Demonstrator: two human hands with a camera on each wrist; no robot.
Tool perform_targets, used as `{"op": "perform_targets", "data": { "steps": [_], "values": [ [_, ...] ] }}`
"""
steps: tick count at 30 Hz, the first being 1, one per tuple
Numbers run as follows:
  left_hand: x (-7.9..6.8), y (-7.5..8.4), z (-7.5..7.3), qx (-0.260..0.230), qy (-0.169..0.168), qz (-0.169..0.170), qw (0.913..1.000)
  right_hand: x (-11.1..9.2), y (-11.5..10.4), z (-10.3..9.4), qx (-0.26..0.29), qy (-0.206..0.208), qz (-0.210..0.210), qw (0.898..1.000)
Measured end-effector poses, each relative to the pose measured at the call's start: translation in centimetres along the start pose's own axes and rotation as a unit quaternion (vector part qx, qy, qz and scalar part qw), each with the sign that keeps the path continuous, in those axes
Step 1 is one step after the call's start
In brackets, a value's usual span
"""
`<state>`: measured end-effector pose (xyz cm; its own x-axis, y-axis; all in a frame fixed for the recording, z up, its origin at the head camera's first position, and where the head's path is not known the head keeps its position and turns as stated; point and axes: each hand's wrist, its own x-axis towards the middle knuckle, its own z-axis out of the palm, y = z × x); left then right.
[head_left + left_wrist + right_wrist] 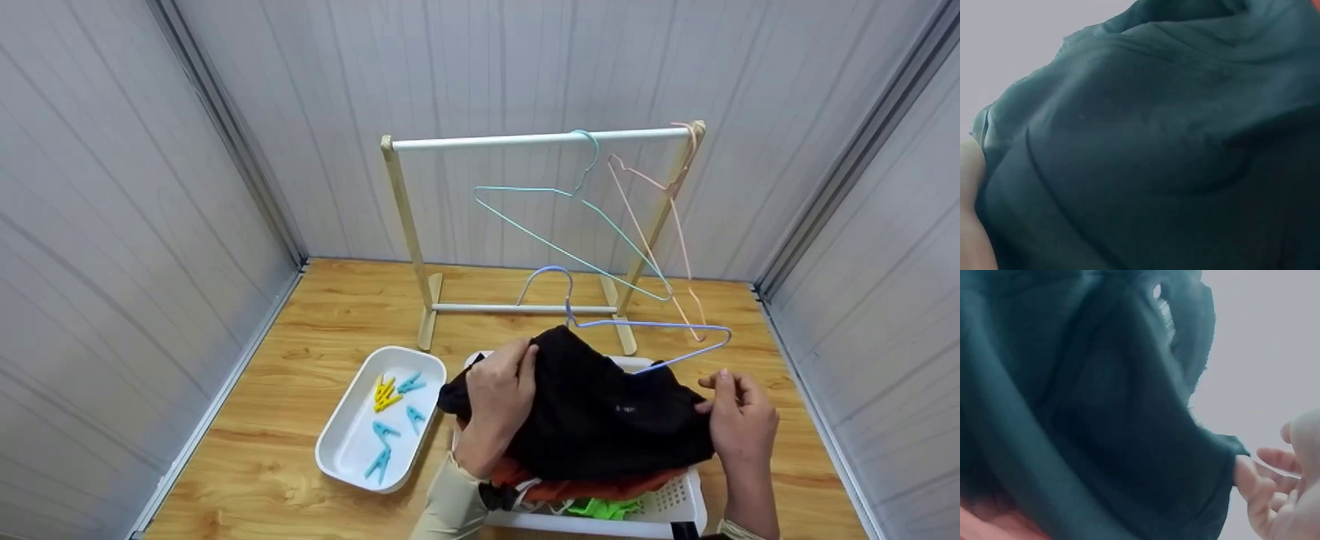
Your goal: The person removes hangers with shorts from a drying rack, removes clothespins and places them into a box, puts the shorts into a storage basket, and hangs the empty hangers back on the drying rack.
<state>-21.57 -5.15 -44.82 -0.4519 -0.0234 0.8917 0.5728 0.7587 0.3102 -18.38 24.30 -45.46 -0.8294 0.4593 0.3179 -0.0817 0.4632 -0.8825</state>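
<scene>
A black garment (600, 420) with a small pale mark is spread above a white basket (694, 510). My left hand (501, 386) grips its upper left part, thumb on top, and the cloth fills the left wrist view. A blue hanger (652, 325) has its hook and right arm showing; the garment hides its left side. My right hand (744, 420) is at the garment's right edge, fingers loosely bent. In the right wrist view, a fingertip touches the dark cloth (1129, 410) at its corner, while the thumb stays apart from it.
Behind stands a rack (487, 141) with a green hanger (525, 225) and a pink hanger (681, 240) on its bar. A white tray (330, 450) at left holds several blue and yellow clothespins (386, 394). Orange cloth (600, 487) and bright green cloth (606, 508) lie in the basket.
</scene>
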Motion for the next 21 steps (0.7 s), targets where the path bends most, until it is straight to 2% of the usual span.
{"op": "perform_targets", "data": {
  "steps": [3, 6, 8, 10, 13, 17, 21],
  "values": [
    [0.1, 0.2, 0.2, 0.001, -0.009, 0.005, 0.9999, 0.0, -0.2, -0.1, 0.061, -0.024, 0.032, 0.997],
    [0.0, 0.2, 0.4, -0.003, -0.017, 0.016, 0.9997, 0.0, -0.6, -0.3, 0.163, -0.029, 0.069, 0.984],
    [-0.1, 0.2, 0.4, -0.008, -0.024, 0.022, 0.9994, 0.1, -0.9, -0.6, 0.236, -0.025, 0.085, 0.968],
    [-0.1, 0.1, 0.5, -0.015, -0.029, 0.033, 0.9989, 0.3, -1.2, -0.8, 0.305, -0.020, 0.102, 0.947],
    [0.1, 0.1, 0.6, -0.023, -0.034, 0.051, 0.9978, 0.7, -1.4, -1.0, 0.375, -0.014, 0.118, 0.919],
    [0.3, 0.4, 0.9, -0.029, -0.044, 0.080, 0.9954, 1.1, -1.0, -0.9, 0.416, -0.008, 0.138, 0.899],
    [0.2, 0.6, 1.1, -0.051, -0.056, 0.085, 0.9935, 1.2, -0.3, -0.8, 0.425, -0.011, 0.161, 0.891]
  ]
}}
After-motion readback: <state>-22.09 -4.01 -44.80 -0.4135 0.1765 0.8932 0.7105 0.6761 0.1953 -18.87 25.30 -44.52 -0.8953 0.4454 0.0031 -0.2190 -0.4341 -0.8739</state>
